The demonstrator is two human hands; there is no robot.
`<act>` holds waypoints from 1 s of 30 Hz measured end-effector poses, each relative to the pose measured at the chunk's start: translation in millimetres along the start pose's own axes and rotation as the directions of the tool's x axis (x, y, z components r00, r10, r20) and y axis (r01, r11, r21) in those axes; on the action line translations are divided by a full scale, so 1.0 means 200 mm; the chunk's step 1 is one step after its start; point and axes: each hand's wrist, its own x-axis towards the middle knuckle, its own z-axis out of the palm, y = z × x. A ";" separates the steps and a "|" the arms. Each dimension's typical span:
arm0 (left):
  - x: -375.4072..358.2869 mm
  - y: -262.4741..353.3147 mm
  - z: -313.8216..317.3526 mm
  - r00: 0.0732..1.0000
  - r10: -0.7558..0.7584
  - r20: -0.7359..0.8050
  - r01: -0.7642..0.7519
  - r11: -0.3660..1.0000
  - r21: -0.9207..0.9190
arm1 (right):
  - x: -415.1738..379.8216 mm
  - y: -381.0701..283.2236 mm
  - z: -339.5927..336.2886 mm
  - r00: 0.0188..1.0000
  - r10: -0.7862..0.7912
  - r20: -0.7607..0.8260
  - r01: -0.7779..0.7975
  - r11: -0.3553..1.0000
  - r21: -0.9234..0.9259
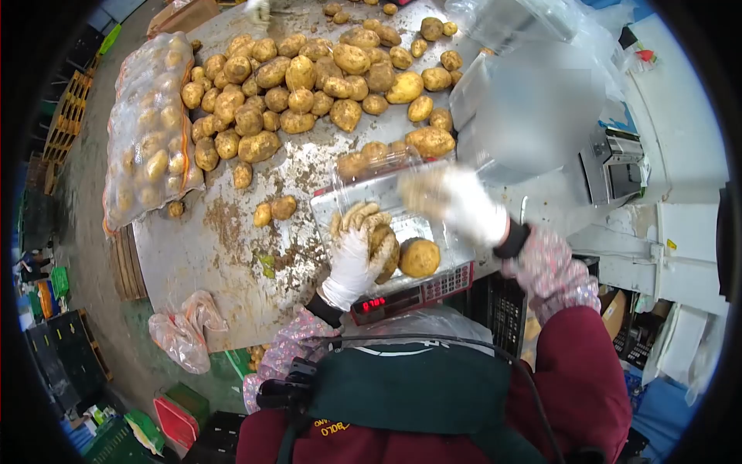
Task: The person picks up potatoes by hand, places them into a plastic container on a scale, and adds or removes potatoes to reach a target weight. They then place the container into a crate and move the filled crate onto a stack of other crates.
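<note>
While the white-gloved left hand (357,259) curls around a dirty brown potato (384,241) in the clear plastic tray (433,228), the blurred right hand (456,197) grips another potato (423,191).

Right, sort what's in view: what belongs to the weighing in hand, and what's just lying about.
In hand:
left hand on a potato
right hand, blurred
clear tray
scale
second potato in the tray
loose potato pile

Lying about:
netted potato sack
crumpled plastic bag
machine at right
</note>
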 end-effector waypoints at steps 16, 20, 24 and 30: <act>-0.69 -0.27 -0.45 0.749 -0.474 -0.464 0.467 0.873 -0.138 | 0.77 1.04 0.20 0.839 0.530 -0.127 -0.501 0.659 -0.560; -0.69 -0.26 -0.43 0.765 -0.460 -0.451 0.442 0.884 -0.153 | 0.78 1.01 0.12 0.847 0.519 -0.119 -0.506 0.715 -0.482; -0.51 -0.21 -0.36 0.800 -0.432 -0.416 0.362 0.901 -0.239 | 0.70 0.78 0.04 0.857 0.502 -0.118 -0.501 0.757 -0.419; -0.13 -0.21 -0.20 0.818 -0.575 -0.007 0.379 0.548 -0.746 | 0.41 0.59 0.09 0.858 0.509 -0.067 -0.481 0.752 -0.451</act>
